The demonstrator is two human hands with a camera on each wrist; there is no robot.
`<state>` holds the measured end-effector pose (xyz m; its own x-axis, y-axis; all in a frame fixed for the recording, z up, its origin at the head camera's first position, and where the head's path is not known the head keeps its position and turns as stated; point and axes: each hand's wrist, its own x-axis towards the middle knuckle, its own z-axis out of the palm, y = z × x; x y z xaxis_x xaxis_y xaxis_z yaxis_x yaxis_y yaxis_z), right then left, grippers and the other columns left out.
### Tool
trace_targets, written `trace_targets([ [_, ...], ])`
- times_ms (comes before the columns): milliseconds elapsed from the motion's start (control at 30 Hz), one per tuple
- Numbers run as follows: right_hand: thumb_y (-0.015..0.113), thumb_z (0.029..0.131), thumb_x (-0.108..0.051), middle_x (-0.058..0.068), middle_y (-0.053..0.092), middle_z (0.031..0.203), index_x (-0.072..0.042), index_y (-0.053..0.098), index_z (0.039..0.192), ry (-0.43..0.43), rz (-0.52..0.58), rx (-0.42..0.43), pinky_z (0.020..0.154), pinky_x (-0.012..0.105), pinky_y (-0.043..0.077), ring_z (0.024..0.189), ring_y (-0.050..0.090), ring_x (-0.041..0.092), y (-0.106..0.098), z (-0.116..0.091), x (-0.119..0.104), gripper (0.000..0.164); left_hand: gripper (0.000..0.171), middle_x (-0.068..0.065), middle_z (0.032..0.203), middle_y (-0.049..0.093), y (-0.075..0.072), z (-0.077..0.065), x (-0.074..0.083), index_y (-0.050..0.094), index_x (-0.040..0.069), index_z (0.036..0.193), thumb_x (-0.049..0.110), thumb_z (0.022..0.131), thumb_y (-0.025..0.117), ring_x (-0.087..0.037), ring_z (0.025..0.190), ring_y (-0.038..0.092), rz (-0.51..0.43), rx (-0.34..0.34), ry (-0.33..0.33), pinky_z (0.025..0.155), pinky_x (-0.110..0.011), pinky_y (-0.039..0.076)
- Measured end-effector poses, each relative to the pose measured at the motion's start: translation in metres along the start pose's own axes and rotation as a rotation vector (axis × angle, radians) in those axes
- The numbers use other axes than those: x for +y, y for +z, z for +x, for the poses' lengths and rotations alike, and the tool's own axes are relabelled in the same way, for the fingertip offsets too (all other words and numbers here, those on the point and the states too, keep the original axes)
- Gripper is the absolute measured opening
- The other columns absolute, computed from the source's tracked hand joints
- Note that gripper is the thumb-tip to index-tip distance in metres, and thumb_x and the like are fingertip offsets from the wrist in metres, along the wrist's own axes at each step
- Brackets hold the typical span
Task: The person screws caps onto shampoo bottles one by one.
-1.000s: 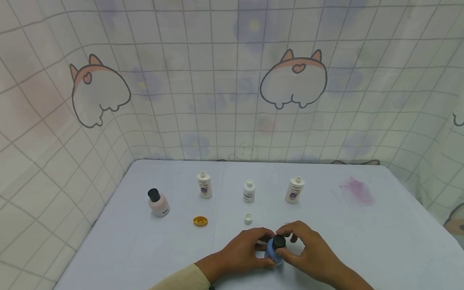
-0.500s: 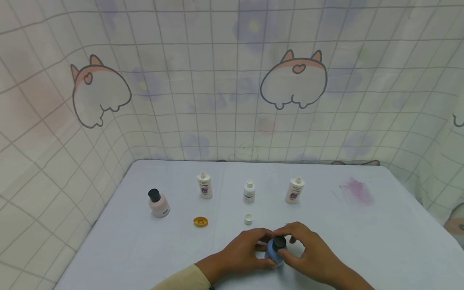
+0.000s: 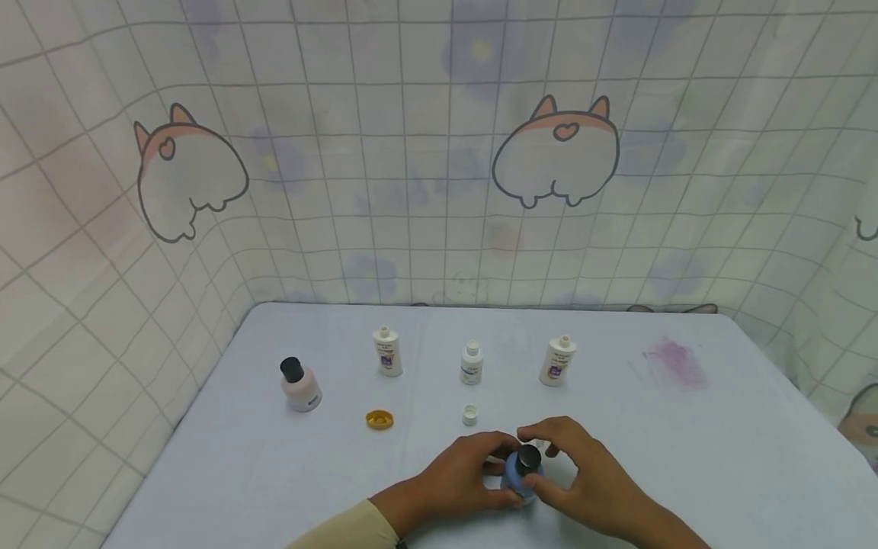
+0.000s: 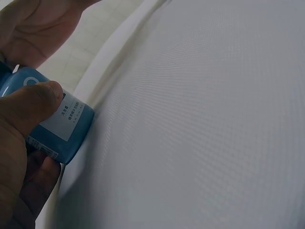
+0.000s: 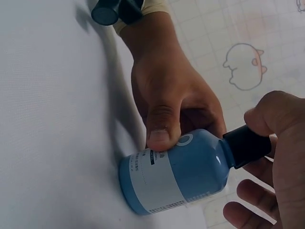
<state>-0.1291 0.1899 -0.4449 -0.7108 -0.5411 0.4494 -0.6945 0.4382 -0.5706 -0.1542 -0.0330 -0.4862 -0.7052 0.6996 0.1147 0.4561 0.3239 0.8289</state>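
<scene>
A blue bottle with a white label [image 5: 157, 183] stands near the front of the table. My left hand [image 3: 466, 476] grips its body, with the thumb across the label side in the left wrist view. On top of the bottle sits a black cap [image 5: 245, 145]. My right hand [image 3: 590, 484] is at this cap: the thumb lies against it and the fingers curl around its far side. A small gap shows between the index fingertip and the cap in the head view. How firmly the other fingers touch it is partly hidden.
Behind the hands stand two white labelled bottles [image 3: 388, 352] and a smaller white bottle [image 3: 471, 364]. A pale pink bottle with a black cap [image 3: 300, 389] is at the left. A yellow cap [image 3: 379, 419] and a white cap [image 3: 469, 415] lie on the white table [image 3: 226, 465].
My right index finger has lifted slightly away from the black cap, while the thumb stays beside it. The left hand and the blue bottle hold still.
</scene>
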Motion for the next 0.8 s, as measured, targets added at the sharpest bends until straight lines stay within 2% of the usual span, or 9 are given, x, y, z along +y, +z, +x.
trace_targets([
  [67,0.077,0.077,-0.011,-0.008,0.055,0.118,-0.019,0.052,0.127,-0.028,0.021,-0.008,0.072,0.027,0.051,0.098,0.054,0.008,-0.0004,0.0004,0.0004,0.057,0.057,0.013,0.122,0.053,-0.0003,-0.0001,0.0003,0.048,0.021,0.127,0.036,0.079,0.075,0.001,0.110,0.051,-0.007,-0.001,0.000,0.084,-0.013,0.046],
  [167,0.076,0.077,-0.007,-0.009,0.056,0.114,-0.019,0.054,0.123,-0.021,0.037,-0.017,0.071,0.027,0.051,0.095,0.054,0.007,-0.0010,0.0010,-0.0004,0.052,0.057,0.012,0.122,0.053,-0.0006,-0.0001,0.0002,0.048,0.021,0.126,0.036,0.079,0.075,0.001,0.110,0.051,-0.010,-0.002,0.003,0.084,-0.012,0.046],
  [400,0.078,0.078,-0.031,-0.018,0.054,0.106,-0.029,0.054,0.110,0.107,-0.021,0.013,0.070,0.026,0.049,0.086,0.053,0.005,0.0001,0.0008,-0.0045,0.040,0.052,0.014,0.118,0.053,-0.0002,0.0006,-0.0002,0.049,0.022,0.123,0.036,0.079,0.074,0.002,0.109,0.051,0.001,0.003,0.017,0.085,-0.012,0.045],
  [500,0.076,0.078,-0.036,-0.016,0.054,0.107,-0.030,0.053,0.111,0.121,-0.027,0.014,0.070,0.027,0.048,0.085,0.053,0.008,0.0002,0.0008,-0.0052,0.041,0.052,0.014,0.118,0.053,0.0000,0.0005,-0.0006,0.049,0.022,0.123,0.035,0.080,0.074,0.002,0.109,0.051,-0.008,0.004,0.021,0.085,-0.012,0.045],
  [633,0.076,0.080,-0.033,-0.011,0.054,0.115,-0.026,0.052,0.122,0.068,-0.012,-0.004,0.071,0.028,0.049,0.088,0.053,0.007,-0.0020,0.0012,-0.0054,0.049,0.054,0.013,0.120,0.053,0.0007,-0.0003,-0.0022,0.048,0.020,0.125,0.033,0.080,0.074,0.001,0.109,0.051,-0.003,0.011,0.045,0.084,-0.012,0.045],
  [800,0.076,0.079,-0.013,-0.008,0.056,0.117,-0.020,0.053,0.127,-0.031,0.029,-0.014,0.071,0.027,0.051,0.097,0.053,0.008,-0.0030,0.0033,-0.0050,0.054,0.058,0.012,0.124,0.052,0.0006,-0.0006,-0.0032,0.047,0.020,0.129,0.032,0.080,0.075,0.000,0.112,0.050,-0.020,0.007,0.042,0.084,-0.012,0.045],
])
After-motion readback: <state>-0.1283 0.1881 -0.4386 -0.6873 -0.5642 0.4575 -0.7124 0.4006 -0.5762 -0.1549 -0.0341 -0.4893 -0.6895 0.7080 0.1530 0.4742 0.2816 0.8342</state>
